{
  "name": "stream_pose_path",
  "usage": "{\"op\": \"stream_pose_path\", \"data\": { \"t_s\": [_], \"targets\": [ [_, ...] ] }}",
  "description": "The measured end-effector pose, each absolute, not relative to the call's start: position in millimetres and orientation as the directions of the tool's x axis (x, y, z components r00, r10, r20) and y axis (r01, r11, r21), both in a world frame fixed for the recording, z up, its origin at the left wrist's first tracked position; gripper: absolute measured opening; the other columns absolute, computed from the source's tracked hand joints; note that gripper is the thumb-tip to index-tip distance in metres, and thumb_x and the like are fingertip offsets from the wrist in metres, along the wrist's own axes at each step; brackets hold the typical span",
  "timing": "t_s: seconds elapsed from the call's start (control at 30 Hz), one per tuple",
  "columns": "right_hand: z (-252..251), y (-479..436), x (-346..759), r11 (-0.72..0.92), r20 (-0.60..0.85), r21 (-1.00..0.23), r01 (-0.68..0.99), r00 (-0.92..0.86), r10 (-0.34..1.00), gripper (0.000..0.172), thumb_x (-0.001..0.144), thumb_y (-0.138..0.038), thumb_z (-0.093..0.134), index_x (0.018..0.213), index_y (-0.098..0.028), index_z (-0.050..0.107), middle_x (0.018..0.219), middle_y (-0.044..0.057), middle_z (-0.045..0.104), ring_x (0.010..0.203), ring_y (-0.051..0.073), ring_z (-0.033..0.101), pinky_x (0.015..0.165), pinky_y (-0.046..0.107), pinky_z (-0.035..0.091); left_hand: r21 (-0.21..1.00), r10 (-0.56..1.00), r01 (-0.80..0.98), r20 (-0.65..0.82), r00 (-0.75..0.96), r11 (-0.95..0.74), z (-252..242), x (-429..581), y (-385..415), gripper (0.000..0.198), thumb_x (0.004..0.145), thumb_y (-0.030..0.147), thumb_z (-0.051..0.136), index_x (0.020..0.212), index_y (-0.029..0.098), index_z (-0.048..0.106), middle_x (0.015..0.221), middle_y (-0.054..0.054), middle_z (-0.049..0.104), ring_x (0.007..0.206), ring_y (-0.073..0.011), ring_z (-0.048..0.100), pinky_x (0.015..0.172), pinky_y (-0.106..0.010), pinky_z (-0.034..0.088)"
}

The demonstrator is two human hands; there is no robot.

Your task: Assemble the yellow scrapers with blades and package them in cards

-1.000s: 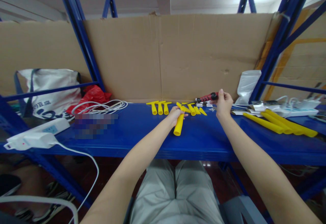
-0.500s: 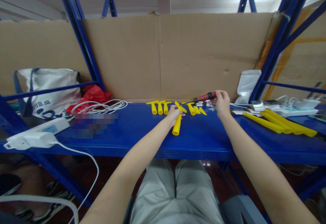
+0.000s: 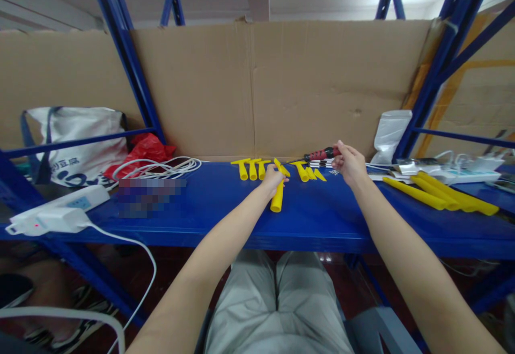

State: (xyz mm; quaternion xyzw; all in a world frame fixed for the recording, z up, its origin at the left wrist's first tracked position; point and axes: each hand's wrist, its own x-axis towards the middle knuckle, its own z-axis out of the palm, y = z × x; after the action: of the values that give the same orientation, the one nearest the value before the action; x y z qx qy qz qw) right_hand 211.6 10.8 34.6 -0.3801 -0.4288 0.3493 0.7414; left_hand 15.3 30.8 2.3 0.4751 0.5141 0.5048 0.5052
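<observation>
My left hand (image 3: 273, 178) is closed round a yellow T-shaped piece (image 3: 277, 201), a tube with a slanted crosspiece at its far end. A screwdriver (image 3: 322, 154) with a red and black handle lies level, its shaft pointing left at the crosspiece. Whether the tip sits in a screw is too small to tell. The fingertips of my right hand (image 3: 352, 163) pinch the butt end of the handle. Left of the held piece stand several yellow T-shaped pieces (image 3: 252, 170). To its right are another yellow tube piece (image 3: 302, 172) and small yellow wedges (image 3: 317, 174).
Long yellow tubes (image 3: 436, 196) lie on the right of the blue shelf (image 3: 217, 204). Small metal parts (image 3: 333, 171) sit near my right hand. White power strips (image 3: 60, 212), coiled white cable (image 3: 161, 167) and a cloth bag (image 3: 80, 145) are on the left. Cardboard (image 3: 193, 86) stands behind.
The screwdriver handle and the yellow piece have shifted slightly left. My right hand's fingers have loosened from around the handle to a pinch at its end, showing more of it.
</observation>
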Motion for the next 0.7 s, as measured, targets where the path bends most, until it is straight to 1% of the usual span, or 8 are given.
{"op": "stream_pose_path", "data": {
  "t_s": [0.13,0.23,0.3,0.4,0.5,0.6,0.7],
  "targets": [
    [39.1,5.6,208.1,0.425,0.335,-0.865,-0.266,0.322,0.885,0.027,0.076,-0.041,0.067,0.070,-0.016,0.056,0.045,-0.003,0.055,0.042,0.010,0.057,0.041,0.017,0.045,0.999,0.998,0.021,-0.031,-0.056,0.032,4.1,13.7,32.4,0.049,0.075,-0.002,0.052,0.119,0.020,0.043,0.090,-0.004,0.067,0.060,-0.0115,0.065,0.044,-0.017,0.037],
    [39.6,5.3,206.8,0.429,0.342,-0.860,-0.278,0.310,0.887,0.028,0.080,-0.038,0.064,0.066,-0.016,0.052,0.048,-0.001,0.058,0.044,0.010,0.059,0.044,0.018,0.047,0.999,0.998,0.036,-0.019,-0.063,0.021,3.4,12.9,34.9,0.050,0.075,-0.002,0.052,0.119,0.020,0.043,0.096,-0.005,0.067,0.063,-0.0119,0.066,0.045,-0.017,0.038],
    [38.3,6.6,207.8,0.442,0.359,-0.860,-0.254,0.314,0.879,0.030,0.078,-0.039,0.065,0.065,-0.017,0.051,0.047,-0.002,0.057,0.040,0.009,0.056,0.040,0.017,0.044,0.999,0.998,0.051,-0.014,-0.061,0.017,2.6,12.8,36.1,0.050,0.075,-0.002,0.051,0.119,0.020,0.043,0.099,-0.006,0.066,0.064,-0.0121,0.066,0.046,-0.017,0.039],
    [35.5,9.7,211.1,0.467,0.378,-0.858,-0.213,0.354,0.856,0.036,0.071,-0.044,0.071,0.062,-0.018,0.047,0.043,-0.005,0.051,0.033,0.007,0.049,0.032,0.015,0.036,0.997,0.998,0.071,-0.010,-0.057,0.014,2.7,13.3,35.7,0.050,0.076,-0.002,0.051,0.119,0.020,0.042,0.096,-0.005,0.067,0.067,-0.0119,0.066,0.047,-0.017,0.039],
    [33.6,13.1,213.7,0.472,0.368,-0.854,-0.218,0.387,0.845,0.041,0.064,-0.045,0.075,0.060,-0.019,0.043,0.041,-0.007,0.047,0.032,0.007,0.046,0.031,0.016,0.036,0.997,0.998,0.080,-0.005,-0.059,0.010,4.7,14.0,32.8,0.047,0.076,-0.002,0.051,0.117,0.021,0.042,0.090,-0.003,0.067,0.067,-0.0116,0.066,0.047,-0.016,0.039],
    [32.6,14.8,213.9,0.454,0.335,-0.859,-0.237,0.409,0.849,0.038,0.065,-0.042,0.075,0.060,-0.019,0.044,0.038,-0.008,0.043,0.030,0.007,0.043,0.029,0.017,0.034,0.996,0.998,0.084,-0.002,-0.063,0.007,7.2,14.2,29.3,0.047,0.076,-0.003,0.049,0.116,0.021,0.042,0.088,-0.002,0.067,0.067,-0.0116,0.066,0.047,-0.016,0.039],
    [32.8,13.4,212.8,0.465,0.352,-0.857,-0.220,0.409,0.842,0.032,0.068,-0.040,0.073,0.062,-0.019,0.050,0.036,-0.009,0.040,0.027,0.005,0.037,0.027,0.017,0.030,0.996,0.998,0.084,-0.003,-0.062,0.008,8.8,14.0,27.5,0.047,0.076,-0.004,0.047,0.116,0.020,0.041,0.092,-0.003,0.066,0.071,-0.0121,0.066,0.046,-0.016,0.039]
  ]
}}
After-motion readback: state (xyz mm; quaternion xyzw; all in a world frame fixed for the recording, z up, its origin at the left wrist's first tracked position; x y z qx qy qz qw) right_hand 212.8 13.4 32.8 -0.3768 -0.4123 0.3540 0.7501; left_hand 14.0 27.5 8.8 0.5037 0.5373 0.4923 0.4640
